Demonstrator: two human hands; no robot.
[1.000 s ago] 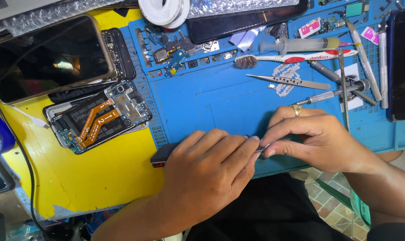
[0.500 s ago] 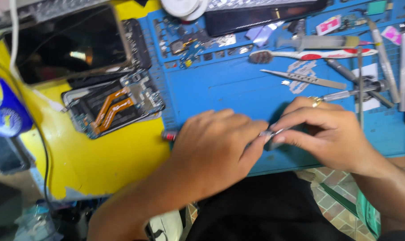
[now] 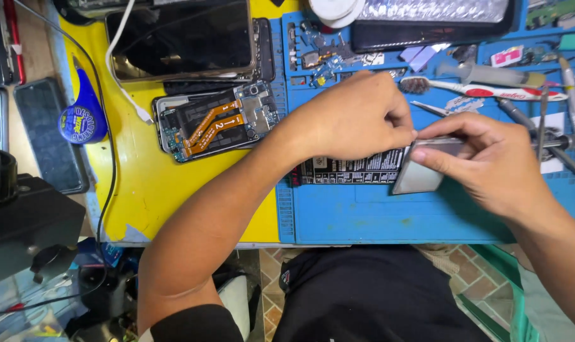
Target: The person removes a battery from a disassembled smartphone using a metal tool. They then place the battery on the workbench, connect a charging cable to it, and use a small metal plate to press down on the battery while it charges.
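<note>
A black phone battery (image 3: 354,170) with a white printed label lies flat on the blue work mat (image 3: 363,215). My left hand (image 3: 350,117) covers its upper edge and holds it down, fingertips pinched at the battery's right end. My right hand (image 3: 490,164) grips a silvery rectangular sheet (image 3: 423,168) between thumb and fingers. The sheet is tilted up off the battery's right end. Both hands' fingertips meet at the sheet's top corner.
An opened phone (image 3: 218,123) with orange flex cables lies on the yellow surface, with a dark phone screen (image 3: 180,41) behind it. A toothbrush (image 3: 483,88), a syringe (image 3: 496,75), tweezers and drivers lie at the mat's back right. A blue tub (image 3: 81,120) and a white cable (image 3: 129,69) are at left.
Both hands have moved from the mat's front edge toward its middle. The battery's label and the silvery sheet, hidden under the hands before, now show. The view has shifted.
</note>
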